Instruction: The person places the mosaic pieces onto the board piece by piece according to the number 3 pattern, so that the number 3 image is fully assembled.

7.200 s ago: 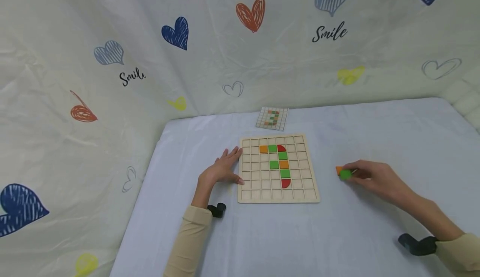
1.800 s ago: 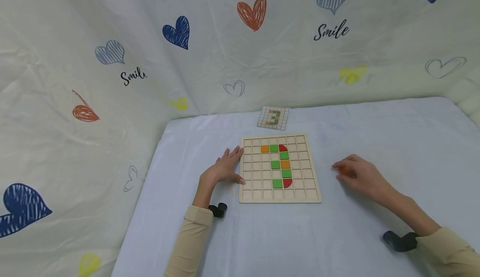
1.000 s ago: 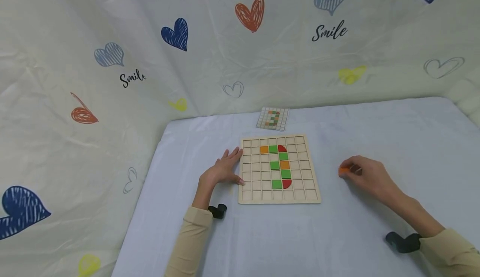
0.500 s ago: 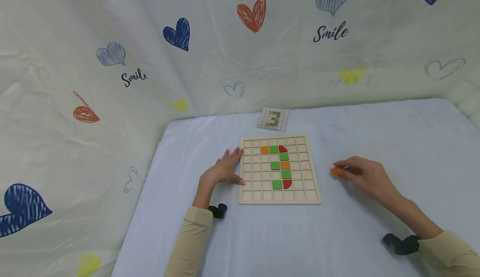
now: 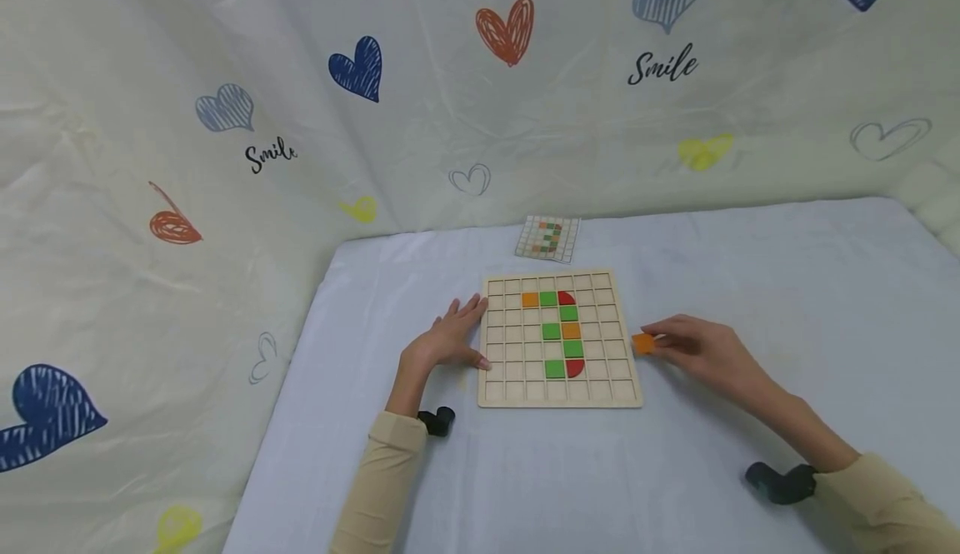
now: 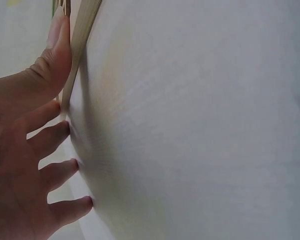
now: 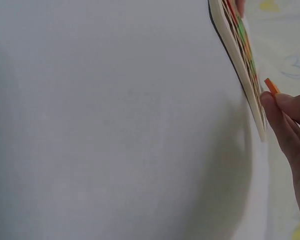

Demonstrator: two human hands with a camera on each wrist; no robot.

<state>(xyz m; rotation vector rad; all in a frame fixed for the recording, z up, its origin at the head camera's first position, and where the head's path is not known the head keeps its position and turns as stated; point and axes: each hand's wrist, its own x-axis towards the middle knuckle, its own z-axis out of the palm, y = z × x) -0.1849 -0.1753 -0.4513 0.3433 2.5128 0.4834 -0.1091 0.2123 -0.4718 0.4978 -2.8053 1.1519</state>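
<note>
A wooden grid board [image 5: 517,394] lies flat on the white cloth, with several orange, green and red tiles set in its cells in a curved figure. My left hand [image 5: 444,337] rests at the board's left edge, fingers spread, the thumb on the rim; the left wrist view shows the fingertips down on the cloth. My right hand [image 5: 701,352] pinches an orange square tile [image 5: 643,344] between thumb and fingertips, just off the board's right edge. In the right wrist view the orange tile [image 7: 271,86] sticks out past the fingertips, above the board's side.
A small pattern card [image 5: 547,238] showing a coloured figure on a grid lies behind the board. The white cloth [image 5: 570,479] covers the table. Behind the table hangs a pale curtain [image 5: 420,137] printed with hearts.
A green square tile has come to lie left of the lower red tile. My right hand now holds only an orange tile and has moved left to the board. The left hand stays put.
</note>
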